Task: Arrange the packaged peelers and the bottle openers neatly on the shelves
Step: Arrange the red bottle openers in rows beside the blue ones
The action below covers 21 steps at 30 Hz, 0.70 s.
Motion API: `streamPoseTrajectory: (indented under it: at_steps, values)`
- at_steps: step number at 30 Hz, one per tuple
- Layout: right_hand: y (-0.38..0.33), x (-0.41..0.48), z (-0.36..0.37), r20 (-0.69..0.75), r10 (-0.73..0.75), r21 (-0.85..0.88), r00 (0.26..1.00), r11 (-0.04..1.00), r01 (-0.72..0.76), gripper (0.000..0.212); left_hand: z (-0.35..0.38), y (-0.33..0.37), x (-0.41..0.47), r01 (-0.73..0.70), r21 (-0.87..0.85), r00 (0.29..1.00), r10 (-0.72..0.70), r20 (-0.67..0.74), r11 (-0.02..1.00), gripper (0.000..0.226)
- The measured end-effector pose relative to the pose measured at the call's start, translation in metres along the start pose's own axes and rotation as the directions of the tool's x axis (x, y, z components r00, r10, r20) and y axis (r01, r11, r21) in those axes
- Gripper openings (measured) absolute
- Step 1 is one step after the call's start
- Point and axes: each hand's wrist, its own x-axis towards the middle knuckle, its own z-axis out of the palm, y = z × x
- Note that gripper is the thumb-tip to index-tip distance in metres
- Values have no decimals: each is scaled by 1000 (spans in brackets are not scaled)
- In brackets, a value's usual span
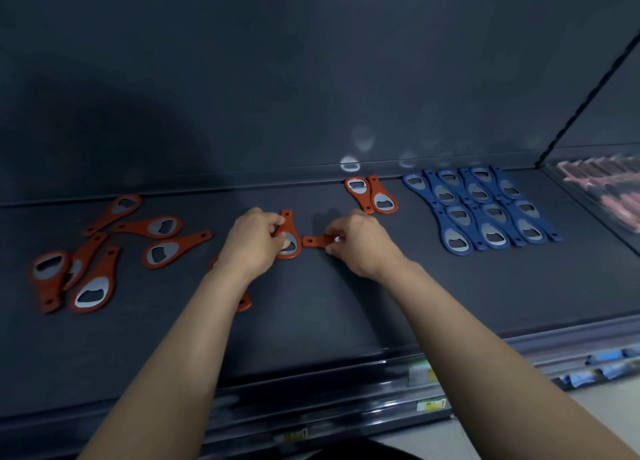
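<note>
My left hand (254, 241) grips an orange bottle opener (289, 233) that stands with its handle pointing away, mid-shelf. Just right of it, my right hand (360, 243) pinches the head of another orange opener (317, 241) lying sideways, handle to the left. A neat pair of orange openers (372, 195) lies at the back. Several blue openers (483, 208) form tidy rows to the right. Several loose orange openers (104, 248) lie scattered at the left. One more orange opener (244, 304) is partly hidden under my left forearm.
The dark shelf (311, 304) has a back wall and a front edge with price labels (431, 404). A divider (588, 196) at the right separates a section with pink packaged items (602, 186). Blue packages (606, 366) sit on a lower shelf at the right.
</note>
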Motion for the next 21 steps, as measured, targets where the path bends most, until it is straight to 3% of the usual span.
streamPoseTrajectory:
  at_steps: [9, 15, 21]
  values:
    - [-2, -6, 0, 31, -108, -4, 994, 994, 108, 37, 2, -10, 6, -40, -47, 999, 39, -24, 998, 34]
    - [4, -13, 0, -135, 11, 120, 991, 993, 5, 25, 11, -2, 7, -78, -87, 996, 75, -38, 993, 29]
    - [7, -14, 5, -81, 77, 79, 994, 994, -71, 52, 14, 2, 5, -145, -66, 989, 146, 16, 987, 36]
